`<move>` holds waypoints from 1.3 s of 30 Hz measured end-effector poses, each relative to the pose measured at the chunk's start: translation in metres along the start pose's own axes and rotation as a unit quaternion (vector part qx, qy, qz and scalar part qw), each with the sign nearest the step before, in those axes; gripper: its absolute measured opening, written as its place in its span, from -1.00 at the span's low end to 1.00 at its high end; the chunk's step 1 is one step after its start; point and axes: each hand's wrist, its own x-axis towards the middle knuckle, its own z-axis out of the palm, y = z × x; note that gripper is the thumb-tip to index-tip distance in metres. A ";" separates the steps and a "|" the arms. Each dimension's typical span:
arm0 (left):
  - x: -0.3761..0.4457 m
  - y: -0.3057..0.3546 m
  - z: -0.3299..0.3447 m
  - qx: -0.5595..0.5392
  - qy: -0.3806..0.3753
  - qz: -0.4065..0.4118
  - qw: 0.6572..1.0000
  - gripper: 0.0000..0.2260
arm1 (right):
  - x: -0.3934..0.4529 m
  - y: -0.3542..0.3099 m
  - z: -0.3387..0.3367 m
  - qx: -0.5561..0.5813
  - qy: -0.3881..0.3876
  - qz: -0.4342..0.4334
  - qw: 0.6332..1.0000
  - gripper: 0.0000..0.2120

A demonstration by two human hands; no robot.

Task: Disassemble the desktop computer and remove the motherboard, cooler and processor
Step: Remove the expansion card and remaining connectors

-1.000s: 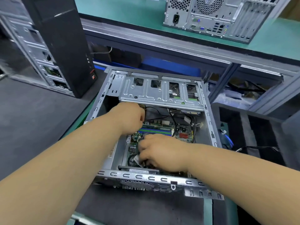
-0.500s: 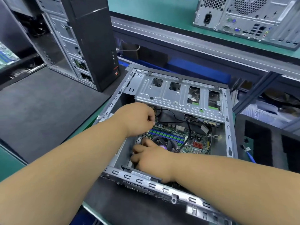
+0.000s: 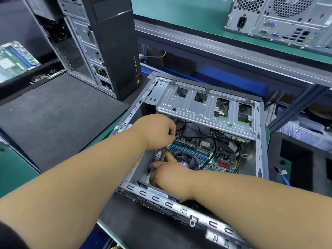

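Note:
The open desktop case [image 3: 260, 146] lies on its side in the middle. The green motherboard [image 3: 221, 159] sits inside, with blue memory slots and a black cooler fan [image 3: 190, 160] with a purple sticker. My left hand [image 3: 158, 132] is a closed fist at the board's upper left corner, pinching a black cable [image 3: 199, 130] that runs right. My right hand [image 3: 168, 175] rests on the board's left edge beside the cooler, fingers apart and pointing up-left, nothing visible in them. The processor is hidden under the cooler.
A silver drive cage [image 3: 206, 108] spans the case's far end. A black tower case [image 3: 111, 45] stands behind on a dark foam mat [image 3: 62, 119]. Another case [image 3: 280, 20] sits on the green shelf. A loose motherboard [image 3: 14, 58] lies far left; black foam tray [image 3: 301, 164] on the right.
My right hand slid left off the cooler, so the fan and its purple sticker show. My left fist stays at the board's upper left corner. The view shifted right and down.

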 end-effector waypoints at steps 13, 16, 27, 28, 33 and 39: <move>-0.002 0.000 -0.001 0.002 0.011 0.005 1.000 -0.89 | -0.002 0.002 -0.004 0.026 0.023 0.009 0.999 -0.83; -0.002 0.000 -0.001 0.001 0.012 0.003 1.000 -0.89 | -0.002 0.002 -0.004 0.033 0.040 0.007 0.999 -0.86; -0.001 -0.001 0.000 -0.016 0.015 -0.015 1.000 -0.88 | -0.008 0.010 -0.011 0.177 0.111 -0.023 0.978 -0.99; -0.001 -0.001 0.000 -0.017 0.015 -0.016 1.000 -0.89 | -0.010 0.013 -0.013 0.213 0.120 -0.020 0.969 -0.99; 0.001 -0.001 0.000 -0.006 0.010 -0.028 1.000 -0.87 | -0.012 0.015 -0.022 0.149 0.078 -0.005 0.986 -0.90; 0.003 -0.001 0.001 0.007 0.065 -0.097 0.993 -0.81 | -0.021 0.031 -0.034 0.323 0.039 0.003 0.946 -0.90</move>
